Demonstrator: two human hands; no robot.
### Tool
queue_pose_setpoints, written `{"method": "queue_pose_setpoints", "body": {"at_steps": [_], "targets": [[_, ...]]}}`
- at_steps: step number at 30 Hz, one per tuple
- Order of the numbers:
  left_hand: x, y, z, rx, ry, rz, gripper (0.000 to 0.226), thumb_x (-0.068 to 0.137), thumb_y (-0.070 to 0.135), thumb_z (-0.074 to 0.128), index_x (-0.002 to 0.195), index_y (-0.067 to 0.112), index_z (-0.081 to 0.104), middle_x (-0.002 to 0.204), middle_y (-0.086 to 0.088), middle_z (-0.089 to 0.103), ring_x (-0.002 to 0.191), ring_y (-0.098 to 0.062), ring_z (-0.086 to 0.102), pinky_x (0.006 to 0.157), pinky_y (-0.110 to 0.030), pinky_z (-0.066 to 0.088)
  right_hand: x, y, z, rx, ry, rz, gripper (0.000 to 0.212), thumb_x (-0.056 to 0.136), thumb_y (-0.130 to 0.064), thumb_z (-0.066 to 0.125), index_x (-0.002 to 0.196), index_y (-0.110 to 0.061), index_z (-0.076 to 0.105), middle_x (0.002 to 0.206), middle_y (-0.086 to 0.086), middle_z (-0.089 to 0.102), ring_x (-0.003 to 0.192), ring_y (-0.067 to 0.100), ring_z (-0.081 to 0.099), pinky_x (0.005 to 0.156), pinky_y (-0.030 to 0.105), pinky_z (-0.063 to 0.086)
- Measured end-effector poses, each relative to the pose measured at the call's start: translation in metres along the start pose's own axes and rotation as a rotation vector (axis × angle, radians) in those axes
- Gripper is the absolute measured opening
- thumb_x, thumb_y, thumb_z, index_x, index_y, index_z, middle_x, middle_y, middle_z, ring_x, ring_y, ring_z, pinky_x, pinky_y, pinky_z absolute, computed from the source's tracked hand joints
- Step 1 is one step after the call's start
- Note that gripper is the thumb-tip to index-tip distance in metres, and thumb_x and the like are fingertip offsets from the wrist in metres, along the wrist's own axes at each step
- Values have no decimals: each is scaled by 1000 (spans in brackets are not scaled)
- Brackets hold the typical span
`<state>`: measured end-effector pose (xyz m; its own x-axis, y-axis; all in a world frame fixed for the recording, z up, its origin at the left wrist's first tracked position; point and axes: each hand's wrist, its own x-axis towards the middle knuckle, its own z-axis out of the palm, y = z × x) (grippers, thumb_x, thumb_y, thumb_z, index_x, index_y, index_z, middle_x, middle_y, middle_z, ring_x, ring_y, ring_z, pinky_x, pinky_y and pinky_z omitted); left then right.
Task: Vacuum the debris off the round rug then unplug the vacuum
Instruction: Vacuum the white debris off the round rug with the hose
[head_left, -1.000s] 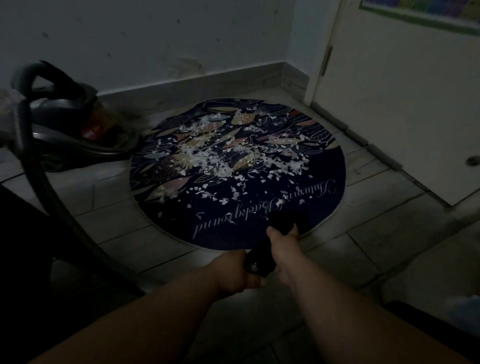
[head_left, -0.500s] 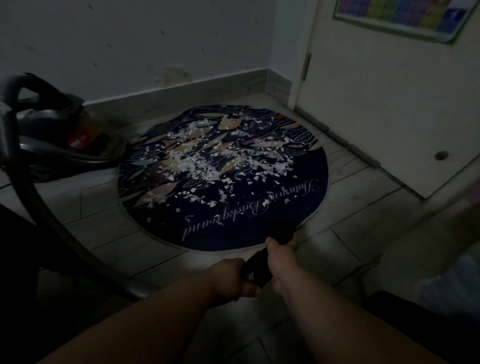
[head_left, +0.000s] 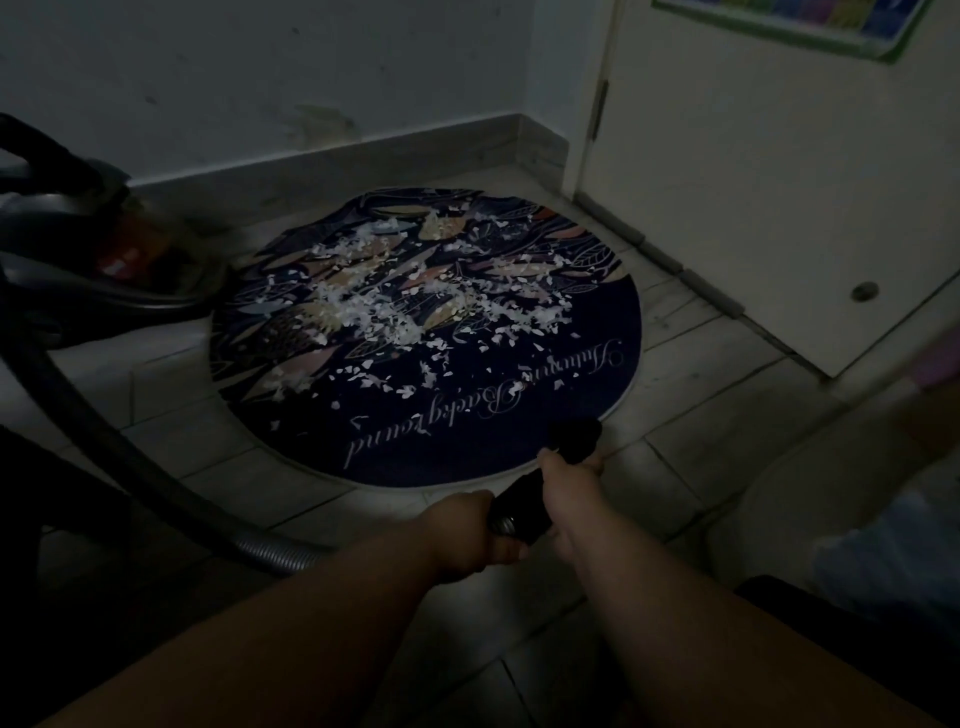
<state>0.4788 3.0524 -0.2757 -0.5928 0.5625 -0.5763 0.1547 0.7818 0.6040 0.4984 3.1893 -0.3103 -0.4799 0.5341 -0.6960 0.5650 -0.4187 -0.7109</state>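
Both hands, left (head_left: 467, 535) & right (head_left: 566, 475), grip wand (head_left: 524, 506) at rug (head_left: 426, 338) edge; suction could lift rug, scatter debris (head_left: 395, 306).

Dim room, grey tiled floor (head_left: 691, 457), white door (head_left: 753, 182), pale wall (head_left: 260, 73)

Home corner: tiled floor (head_left: 691, 457), door (head_left: 753, 171), rug (head_left: 587, 312)

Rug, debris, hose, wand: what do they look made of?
Rug: printed low-pile fabric, matte; lies flat, with a crisp leaf print and script.
Debris: probably shredded paper; thin, white, irregular flakes.
Hose: dark flexible plastic, it seems; it curves freely, with a ribbed grey section at its near end.
Wand: black, perhaps hard plastic; too dark to be sure.
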Motion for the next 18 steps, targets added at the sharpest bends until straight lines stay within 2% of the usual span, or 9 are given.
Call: {"method": "queue_pose_setpoints", "body": {"at_steps": [5, 8, 11, 14, 18], "targets": [[-1, -11, -11, -68, 39, 10, 41, 80, 35, 71, 113, 18, 55, 105, -3, 61, 84, -10, 53, 75, -26, 46, -3, -9, 23, -46, -8, 15, 81, 95, -37, 55, 153, -38, -1, 148, 15, 40, 122, 41, 49, 99, 60, 45], [-6, -21, -20, -85, 68, 9, 40, 81, 33, 71, 115, 18, 55, 108, -4, 62, 87, -9, 51, 76, -23, 40, -5, -10, 41, -69, -76, 29, 83, 96, -37, 53, 153, -41, -7, 149, 15, 39, 122, 41, 50, 99, 60, 46], [-16, -34, -32, -63, 92, -36, 41, 80, 38, 71, 112, 18, 55, 105, -2, 62, 90, -12, 56, 75, -22, 41, -11, -10, 62, -98, -146, 29, 83, 97, -36, 53, 153, -41, -8, 151, 13, 37, 124, 38, 49, 101, 59, 45], [-29, -48, -43, -129, 115, -110, 40, 78, 38, 73, 109, 18, 55, 97, 0, 59, 83, -12, 56, 69, -25, 46, -18, -11, 84, -123, -223, 31, 82, 96, -37, 54, 154, -41, -5, 152, 12, 36, 126, 37, 47, 102, 58, 44], [-42, -60, -57, -76, 122, -155, 46, 77, 38, 74, 114, 17, 56, 110, -4, 64, 92, -17, 60, 84, -31, 51, -27, -11, 105, -152, -300, 35, 82, 95, -39, 55, 154, -40, -2, 148, 12, 40, 119, 35, 51, 98, 56, 48]]}}
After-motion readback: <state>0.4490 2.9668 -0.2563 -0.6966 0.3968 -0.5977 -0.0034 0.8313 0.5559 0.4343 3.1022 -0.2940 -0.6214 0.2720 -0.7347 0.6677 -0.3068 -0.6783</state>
